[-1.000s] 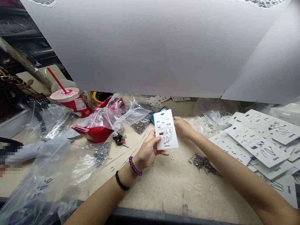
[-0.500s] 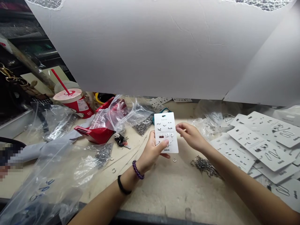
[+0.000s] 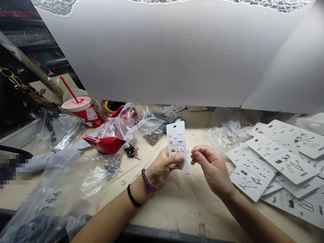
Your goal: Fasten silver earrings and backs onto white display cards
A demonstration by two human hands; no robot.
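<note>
From the head camera, the left hand (image 3: 162,167) is clamped on a white earring card (image 3: 177,141), holding it upright above the middle of the counter (image 3: 187,209), with the thumb across its lower front. The right hand (image 3: 210,165) is apart from the card, just beside it, its fingertips drawn close in a loose pinch; I cannot tell whether anything tiny sits between them.

A small metal ring (image 3: 188,172) lies just below the card's lower corner, and another ring (image 3: 123,182) lies further left. The left wrist wears a purple bead bracelet (image 3: 146,180) and a black hair tie (image 3: 132,196).

Toward the counter's back edge stand a cup (image 3: 81,113) with a red straw, a red plastic holder (image 3: 103,143), and keys (image 3: 129,150). Beside them lies a clear bag of silver bits (image 3: 152,136). Overlapping printed cards (image 3: 280,155) spread toward the right end, and a loose plastic bag (image 3: 55,202) covers the front left corner.

The step in hand looks like work on this single card; the next move appears to call for the right fingers to bring a small piece to it.
</note>
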